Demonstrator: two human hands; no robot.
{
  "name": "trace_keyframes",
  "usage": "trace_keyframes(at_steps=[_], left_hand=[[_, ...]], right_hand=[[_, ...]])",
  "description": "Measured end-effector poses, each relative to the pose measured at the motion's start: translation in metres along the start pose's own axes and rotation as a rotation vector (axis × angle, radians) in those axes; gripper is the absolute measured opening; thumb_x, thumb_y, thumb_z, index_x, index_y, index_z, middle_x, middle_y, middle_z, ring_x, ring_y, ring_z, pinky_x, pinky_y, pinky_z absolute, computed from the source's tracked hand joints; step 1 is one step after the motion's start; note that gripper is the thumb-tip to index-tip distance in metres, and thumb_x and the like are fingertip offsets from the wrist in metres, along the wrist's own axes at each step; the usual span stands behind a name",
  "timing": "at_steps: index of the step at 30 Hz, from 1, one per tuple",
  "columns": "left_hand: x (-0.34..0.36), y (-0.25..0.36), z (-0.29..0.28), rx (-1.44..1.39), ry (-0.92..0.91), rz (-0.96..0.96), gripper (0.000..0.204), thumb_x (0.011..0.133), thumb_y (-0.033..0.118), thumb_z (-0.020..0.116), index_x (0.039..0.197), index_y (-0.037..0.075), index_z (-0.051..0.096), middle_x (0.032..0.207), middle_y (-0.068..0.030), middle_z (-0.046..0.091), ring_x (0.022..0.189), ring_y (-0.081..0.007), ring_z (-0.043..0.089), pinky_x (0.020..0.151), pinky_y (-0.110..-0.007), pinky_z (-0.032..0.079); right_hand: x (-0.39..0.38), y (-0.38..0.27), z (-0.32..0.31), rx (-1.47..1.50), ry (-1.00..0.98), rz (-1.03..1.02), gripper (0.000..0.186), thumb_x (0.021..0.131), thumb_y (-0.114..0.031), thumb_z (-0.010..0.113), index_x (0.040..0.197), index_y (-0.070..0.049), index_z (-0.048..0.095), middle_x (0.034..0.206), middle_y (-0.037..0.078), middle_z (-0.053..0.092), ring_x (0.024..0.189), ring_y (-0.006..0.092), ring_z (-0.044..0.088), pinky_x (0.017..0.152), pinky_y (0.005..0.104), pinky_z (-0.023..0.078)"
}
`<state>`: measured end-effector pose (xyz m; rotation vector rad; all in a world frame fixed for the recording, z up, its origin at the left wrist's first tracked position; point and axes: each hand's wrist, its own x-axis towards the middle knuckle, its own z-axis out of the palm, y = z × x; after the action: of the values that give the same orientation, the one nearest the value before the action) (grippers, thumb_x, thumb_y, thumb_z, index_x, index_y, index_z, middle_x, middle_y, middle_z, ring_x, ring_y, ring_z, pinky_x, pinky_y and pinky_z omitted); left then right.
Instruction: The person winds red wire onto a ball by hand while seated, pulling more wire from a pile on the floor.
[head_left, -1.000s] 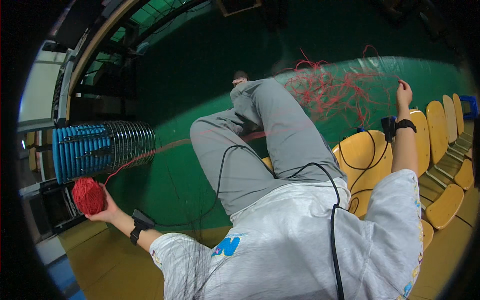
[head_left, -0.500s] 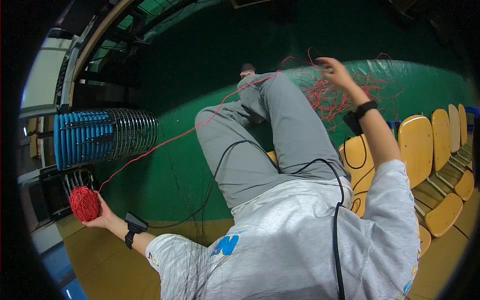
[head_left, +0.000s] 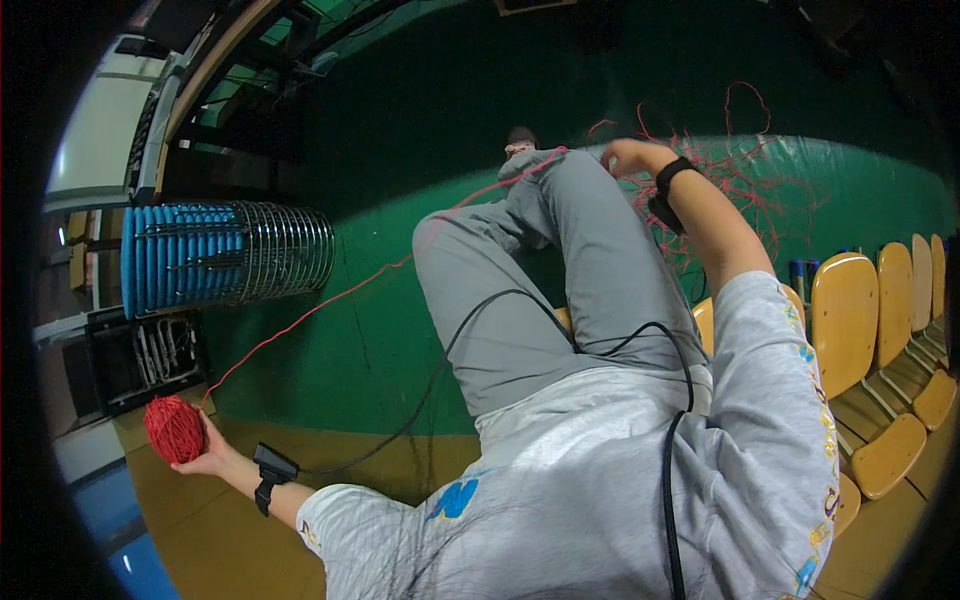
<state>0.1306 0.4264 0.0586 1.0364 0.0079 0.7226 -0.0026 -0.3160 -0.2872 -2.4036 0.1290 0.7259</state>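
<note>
My left hand [head_left: 205,455] is stretched out to the left and holds a round ball of red yarn [head_left: 173,428]. A single red strand [head_left: 330,297] runs taut from the ball up across my grey-trousered knee to my right hand [head_left: 622,157]. That hand is raised over the knee and pinches the strand. Just past it lies a loose tangle of red yarn [head_left: 745,190] on the green floor. Both wrists wear black bands.
A row of yellow plastic seats [head_left: 860,320] curves along the right. A rack of blue and metal rings [head_left: 215,255] lies at the left. A black cable [head_left: 560,335] runs over my lap and grey shirt. Green floor [head_left: 400,150] spreads ahead.
My right hand has swung from far right toward the knee, pulling the strand along. My left hand with the ball has dropped lower and further left.
</note>
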Motion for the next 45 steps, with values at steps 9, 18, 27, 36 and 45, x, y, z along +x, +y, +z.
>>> trace_keyframes(at_steps=[9,18,27,36,45], left_hand=[[-0.003,0.036,-0.013,0.1,0.073,0.074,0.069,0.08,0.05,0.053,0.135,0.012,0.036,0.136,-0.0146,0.037,0.125,-0.0379,0.036,0.101,-0.061,0.03],[-0.009,0.078,-0.059,0.428,0.067,0.215,0.069,0.079,0.05,0.052,0.131,0.007,0.039,0.133,-0.0153,0.04,0.118,-0.0381,0.041,0.094,-0.057,0.042],[-0.031,0.097,-0.043,0.434,0.198,0.156,0.066,0.079,0.05,0.052,0.13,0.01,0.04,0.132,-0.013,0.041,0.119,-0.0352,0.041,0.093,-0.055,0.043],[-0.043,0.043,-0.007,0.429,0.196,0.093,0.067,0.079,0.051,0.053,0.131,0.01,0.04,0.133,-0.0126,0.041,0.121,-0.0345,0.04,0.096,-0.056,0.037],[-0.025,-0.025,0.015,0.143,0.078,-0.118,0.069,0.08,0.046,0.053,0.135,0.008,0.035,0.137,-0.0156,0.036,0.124,-0.037,0.037,0.099,-0.057,0.035]], right_hand=[[0.063,-0.005,0.041,0.383,0.44,-0.091,0.063,0.073,-0.006,0.065,0.131,-0.012,0.041,0.128,0.014,0.051,0.117,0.0273,0.049,0.094,0.0336,0.041],[0.108,-0.034,0.033,0.047,0.103,-0.081,0.037,0.075,-0.012,0.059,0.112,-0.012,0.059,0.11,0.014,0.062,0.098,0.0315,0.06,0.081,0.0376,0.049],[0.075,0.052,0.116,-0.217,0.329,0.46,0.018,0.077,-0.015,0.053,0.083,-0.007,0.067,0.092,0.013,0.066,0.081,0.0324,0.065,0.066,0.0431,0.053],[-0.036,0.208,0.0,-0.376,0.923,0.505,0.026,0.087,-0.023,0.047,0.087,-0.004,0.064,0.093,0.018,0.058,0.082,0.037,0.059,0.07,0.0437,0.05],[-0.255,0.162,-0.309,-0.148,1.153,0.666,0.044,0.095,-0.037,0.036,0.096,-0.001,0.061,0.076,0.016,0.065,0.068,0.0269,0.064,0.068,0.0384,0.048]])
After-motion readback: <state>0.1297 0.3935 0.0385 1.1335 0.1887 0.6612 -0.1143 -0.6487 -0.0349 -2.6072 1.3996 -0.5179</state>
